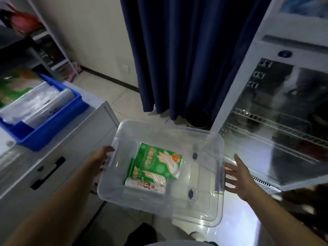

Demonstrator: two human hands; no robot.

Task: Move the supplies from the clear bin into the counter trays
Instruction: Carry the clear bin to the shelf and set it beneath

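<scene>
The clear bin (209, 176) is held up in front of me over the floor. In it lie two green glove packets (159, 158) and a small white roll pack (145, 186). My left hand (101, 157) grips the bin's left rim handle. My right hand (237, 174) is at the bin's right rim with fingers spread; whether it touches the rim is unclear. A blue counter tray (53, 125) stands on the counter at the left, holding clear plastic bags and a roll.
A white counter cabinet (58, 157) with a dark handle is at the left. A dark blue curtain (186, 59) hangs ahead. A glass-door fridge (284, 112) stands at the right. A dark round bin (197, 118) sits on the floor beyond the clear bin.
</scene>
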